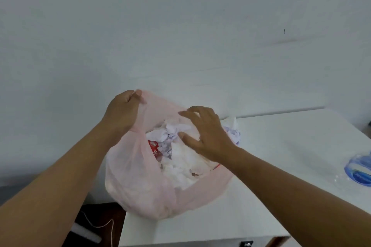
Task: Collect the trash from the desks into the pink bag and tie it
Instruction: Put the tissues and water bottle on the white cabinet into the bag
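A thin pink bag (pixel 140 190) sits at the left corner of a white desk (pixel 271 166), its mouth wide and full of crumpled white paper (pixel 180 170) and a red wrapper (pixel 153 147). My left hand (pixel 122 110) pinches the bag's far-left rim and holds it up. My right hand (pixel 204 136) hovers over the bag's right side with fingers spread, resting on the paper and the right rim. A crumpled bluish-white paper (pixel 233 133) lies against the bag's right edge, half hidden by my right hand.
A clear plastic item with blue print (pixel 359 170) lies at the desk's right edge. A plain white wall fills the background. Dark floor with a thin cord (pixel 100 224) and a white tube (pixel 86 233) shows at lower left, beside the desk's front edge.
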Demonstrator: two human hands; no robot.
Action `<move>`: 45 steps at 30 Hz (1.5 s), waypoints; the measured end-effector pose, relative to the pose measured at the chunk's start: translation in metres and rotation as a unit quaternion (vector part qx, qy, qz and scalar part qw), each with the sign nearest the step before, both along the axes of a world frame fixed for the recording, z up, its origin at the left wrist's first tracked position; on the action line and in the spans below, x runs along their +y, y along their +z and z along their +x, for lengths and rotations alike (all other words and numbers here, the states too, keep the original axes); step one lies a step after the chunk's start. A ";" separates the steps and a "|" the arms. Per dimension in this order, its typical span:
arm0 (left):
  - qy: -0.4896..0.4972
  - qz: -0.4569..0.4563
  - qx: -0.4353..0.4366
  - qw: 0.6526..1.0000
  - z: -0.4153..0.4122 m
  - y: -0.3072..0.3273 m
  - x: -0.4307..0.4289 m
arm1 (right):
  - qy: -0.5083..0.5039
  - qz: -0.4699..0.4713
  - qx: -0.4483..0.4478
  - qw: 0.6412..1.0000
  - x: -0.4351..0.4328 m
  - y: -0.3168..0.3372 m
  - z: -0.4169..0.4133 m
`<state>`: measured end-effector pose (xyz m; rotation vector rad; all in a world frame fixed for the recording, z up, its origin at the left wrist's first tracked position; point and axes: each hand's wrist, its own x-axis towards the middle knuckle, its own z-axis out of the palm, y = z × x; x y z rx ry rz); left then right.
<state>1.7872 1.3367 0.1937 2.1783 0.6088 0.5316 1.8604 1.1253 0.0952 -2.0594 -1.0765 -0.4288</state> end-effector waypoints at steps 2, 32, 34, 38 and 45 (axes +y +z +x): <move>0.002 -0.003 -0.003 1.000 -0.001 -0.005 0.003 | -0.102 0.088 0.018 0.991 -0.020 -0.004 0.024; 0.090 0.031 0.043 0.995 0.022 0.002 -0.008 | -0.161 0.020 0.187 0.969 -0.075 -0.022 0.128; 0.088 0.025 0.037 0.995 0.023 0.007 -0.005 | -0.100 0.076 0.149 0.981 -0.052 0.014 0.101; 0.064 0.019 0.023 0.997 0.022 0.013 -0.001 | 0.041 0.076 0.076 0.993 0.001 0.045 0.028; 0.032 0.043 0.006 0.999 0.011 0.025 0.010 | 0.146 -0.140 0.012 0.979 0.076 0.022 -0.028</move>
